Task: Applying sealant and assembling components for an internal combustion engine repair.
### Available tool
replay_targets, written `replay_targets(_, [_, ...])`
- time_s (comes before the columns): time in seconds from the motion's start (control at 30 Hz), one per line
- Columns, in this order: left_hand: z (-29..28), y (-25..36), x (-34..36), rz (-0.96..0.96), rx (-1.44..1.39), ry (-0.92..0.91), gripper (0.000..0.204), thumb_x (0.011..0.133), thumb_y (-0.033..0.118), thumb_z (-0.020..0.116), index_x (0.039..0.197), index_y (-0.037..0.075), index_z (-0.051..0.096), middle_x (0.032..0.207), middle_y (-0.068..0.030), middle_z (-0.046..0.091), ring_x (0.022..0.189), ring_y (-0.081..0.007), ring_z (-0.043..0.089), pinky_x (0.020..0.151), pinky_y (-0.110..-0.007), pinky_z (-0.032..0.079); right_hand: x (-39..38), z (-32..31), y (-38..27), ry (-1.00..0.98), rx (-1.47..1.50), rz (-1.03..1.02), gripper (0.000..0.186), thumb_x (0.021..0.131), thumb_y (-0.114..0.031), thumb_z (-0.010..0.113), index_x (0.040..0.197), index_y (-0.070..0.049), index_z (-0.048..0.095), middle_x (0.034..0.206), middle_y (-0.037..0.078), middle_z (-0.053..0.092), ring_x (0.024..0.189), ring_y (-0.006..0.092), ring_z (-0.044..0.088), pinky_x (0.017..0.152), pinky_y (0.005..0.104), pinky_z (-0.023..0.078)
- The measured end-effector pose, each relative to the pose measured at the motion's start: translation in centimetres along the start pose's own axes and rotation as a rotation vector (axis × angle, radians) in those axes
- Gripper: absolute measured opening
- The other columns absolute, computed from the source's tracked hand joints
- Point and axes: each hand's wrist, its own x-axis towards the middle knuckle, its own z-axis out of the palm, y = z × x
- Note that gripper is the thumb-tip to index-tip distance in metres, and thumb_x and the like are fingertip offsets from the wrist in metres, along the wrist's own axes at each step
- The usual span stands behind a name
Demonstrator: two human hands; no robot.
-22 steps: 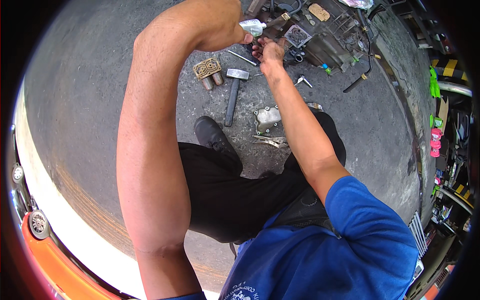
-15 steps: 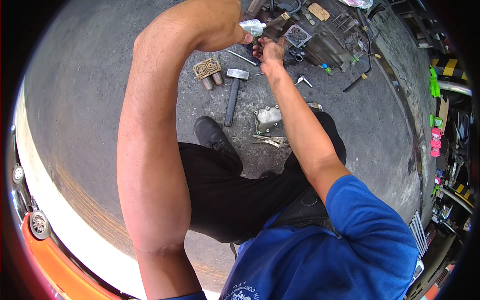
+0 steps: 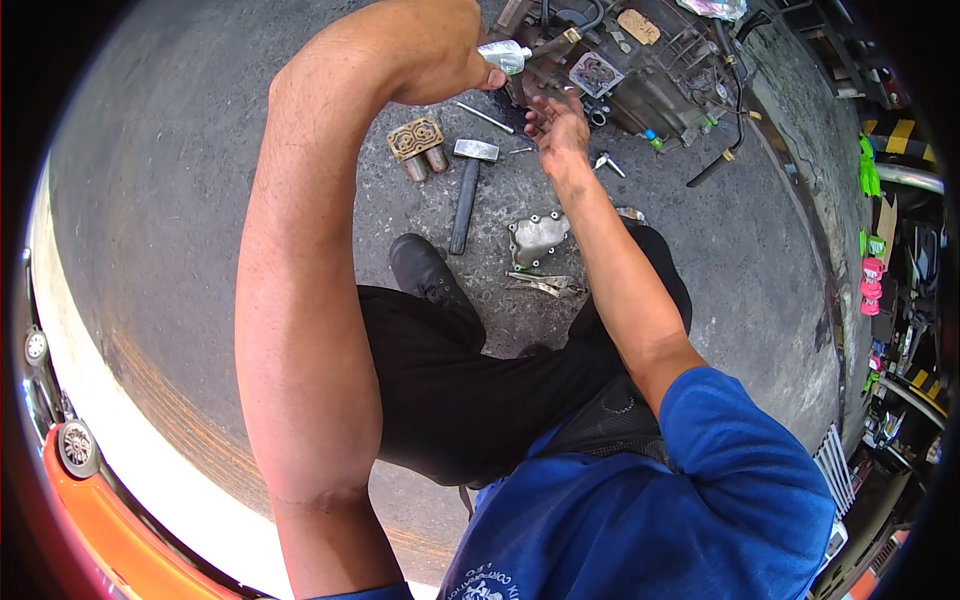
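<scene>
At the top, my left hand (image 3: 452,55) is closed on a clear squeeze bottle (image 3: 508,57), tipped sideways toward a dark metal assembly (image 3: 655,100). Just below and right of it, my right hand (image 3: 562,132) has its fingers apart and loosely curled, with nothing visible in them, beside a patterned square metal plate (image 3: 596,73) on the assembly. Under my hands a long metal bar (image 3: 484,116) lies on the floor. Nearby are a brass-coloured valve block with two cylinders (image 3: 416,142), a hammer (image 3: 465,200), an aluminium cover (image 3: 538,240) and locking pliers (image 3: 545,283).
A small tool (image 3: 608,163) lies right of my right forearm, and a black hose (image 3: 725,160) extends from the assembly. A cluttered rack (image 3: 890,330) with striped barriers runs along the right. An orange car (image 3: 100,510) stands at the lower left beyond the concrete floor (image 3: 160,230).
My right hand has moved down and a little to the right, away from the bottle, and its fingers have spread. My left hand and the bottle have barely moved.
</scene>
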Motion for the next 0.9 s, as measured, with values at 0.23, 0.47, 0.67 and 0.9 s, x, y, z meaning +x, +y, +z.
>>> replay_targets(0.23, [-0.4,-0.6,-0.4,0.05,-0.006,0.023,0.04,0.097,0.036,0.07,0.115,0.001,0.076,0.107,-0.0246,0.076,0.105,-0.0397,0.072,0.09,-0.048,0.055,1.9,-3.4,-3.1,0.068,0.484,0.196,0.016,0.105,-0.011,0.055,0.111,0.0,0.065,0.094,0.01,0.068,0.078,0.0183,0.058,0.067,0.0301,0.048])
replay_targets(0.47, [2.3,-2.1,1.0,0.094,0.086,0.248,0.053,0.093,0.048,0.072,0.115,0.0,0.079,0.091,-0.0199,0.077,0.081,-0.0309,0.075,0.077,-0.044,0.057,3.8,-5.1,-2.8,-0.018,0.645,0.253,0.021,0.107,-0.009,0.047,0.109,0.006,0.062,0.093,0.01,0.065,0.076,0.0174,0.057,0.068,0.0286,0.049])
replay_targets(0.67, [3.3,-3.9,2.0,0.121,0.058,0.217,0.057,0.091,0.053,0.072,0.115,0.001,0.078,0.091,-0.0189,0.077,0.083,-0.0303,0.075,0.079,-0.045,0.057,5.1,-5.1,-2.4,-0.077,0.727,0.264,0.024,0.107,-0.008,0.043,0.111,0.007,0.06,0.093,0.01,0.065,0.076,0.017,0.057,0.069,0.0288,0.049])
replay_targets(0.9, [3.7,-3.3,1.9,0.071,0.103,0.257,0.057,0.092,0.054,0.071,0.115,0.003,0.079,0.096,-0.0188,0.078,0.088,-0.0316,0.076,0.081,-0.044,0.057,5.5,-6.3,-2.4,-0.14,0.835,0.283,0.024,0.105,-0.006,0.042,0.114,0.009,0.059,0.093,0.009,0.064,0.076,0.0173,0.058,0.069,0.0295,0.049])
